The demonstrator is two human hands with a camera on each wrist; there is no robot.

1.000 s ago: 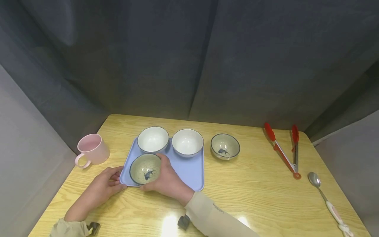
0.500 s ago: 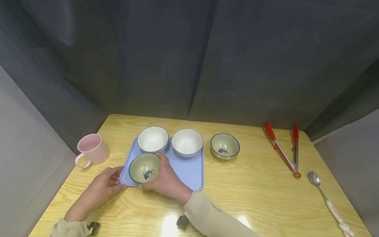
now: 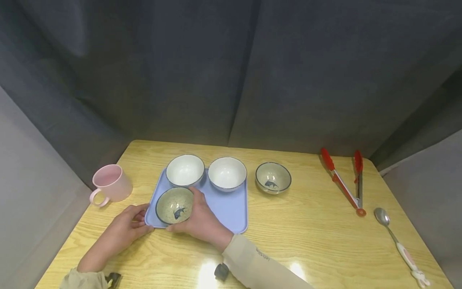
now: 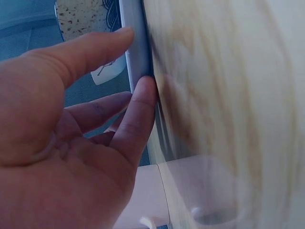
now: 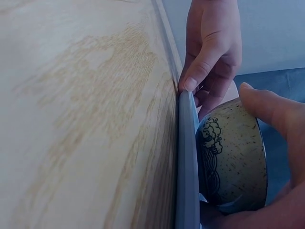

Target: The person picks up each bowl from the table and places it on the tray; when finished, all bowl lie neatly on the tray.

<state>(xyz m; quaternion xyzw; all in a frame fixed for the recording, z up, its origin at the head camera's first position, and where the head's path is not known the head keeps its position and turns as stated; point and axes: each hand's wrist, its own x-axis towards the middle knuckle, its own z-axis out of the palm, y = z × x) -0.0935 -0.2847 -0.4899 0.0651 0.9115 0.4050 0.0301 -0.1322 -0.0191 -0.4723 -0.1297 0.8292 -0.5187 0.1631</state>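
My right hand (image 3: 203,220) grips a speckled green-grey bowl (image 3: 169,205) with a blue fish inside, thumb near the front and fingers round its right side. That bowl sits at the front left of a light blue tray (image 3: 231,212); dark wave patterns mark its outer wall (image 5: 236,157) in the right wrist view. At the tray's front left corner, my left hand (image 3: 126,228) pinches the edge between thumb and fingers; the left wrist view shows its fingertips against the rim (image 4: 136,52). Two white bowls, one on the left (image 3: 185,170) and one on the right (image 3: 227,173), stand along the tray's back.
Right of the tray, a second fish bowl (image 3: 273,178) stands on the wooden table (image 3: 306,245). A pink mug (image 3: 113,184) is at the left. Red-tipped tongs (image 3: 344,190) lie spread at the right, with a spoon (image 3: 400,249) near the right edge. Dark curtain (image 3: 216,80) hangs behind.
The gripped bowl and my right hand have shifted very slightly left on the tray. My left hand stays at the tray corner. The head view has shifted a little.
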